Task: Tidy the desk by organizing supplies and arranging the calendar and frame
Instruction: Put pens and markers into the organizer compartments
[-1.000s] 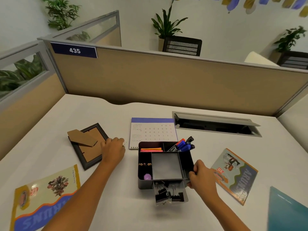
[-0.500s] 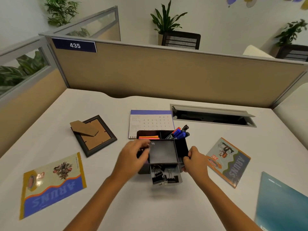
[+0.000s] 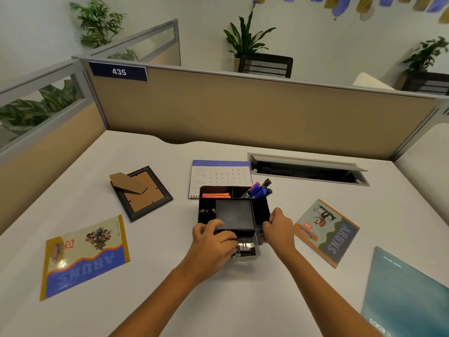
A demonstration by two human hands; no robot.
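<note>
Head view, nearest first: two bare forearms reach up from the bottom edge over the white surface (image 3: 170,300). At the near right corner lies a teal booklet (image 3: 408,295); at the near left, a glossy flyer with a blue wave and yellow border (image 3: 85,259).

The left hand (image 3: 211,246) lies over the small pull-out drawer (image 3: 250,246) at the front of the black plastic desk organiser (image 3: 233,212). Its fingers (image 3: 226,240) are curled down onto the drawer and the silver-handled binder clips (image 3: 245,246) in it; whether they actually hold a clip cannot be told. The right hand (image 3: 277,227) grips the organiser's near right corner, thumb on the rim and the other fingers wrapped round the side wall.

The organiser's large middle compartment looks bare. A left compartment holds small brown-tipped pins (image 3: 207,211), a rear one holds pink and orange sticky strips (image 3: 216,195), and blue and black markers (image 3: 258,189) lean out of the rear right one.

Right of the organiser lies a second flyer with an orange border (image 3: 328,232). To the left, a dark picture frame (image 3: 143,193) lies face down, its brown cardboard stand uppermost. Behind the organiser, partly covered by it, a spiral-bound calendar with a purple header (image 3: 220,173) lies flat. Farther back are a grey cable hatch (image 3: 306,169) and a tan partition (image 3: 243,110).
</note>
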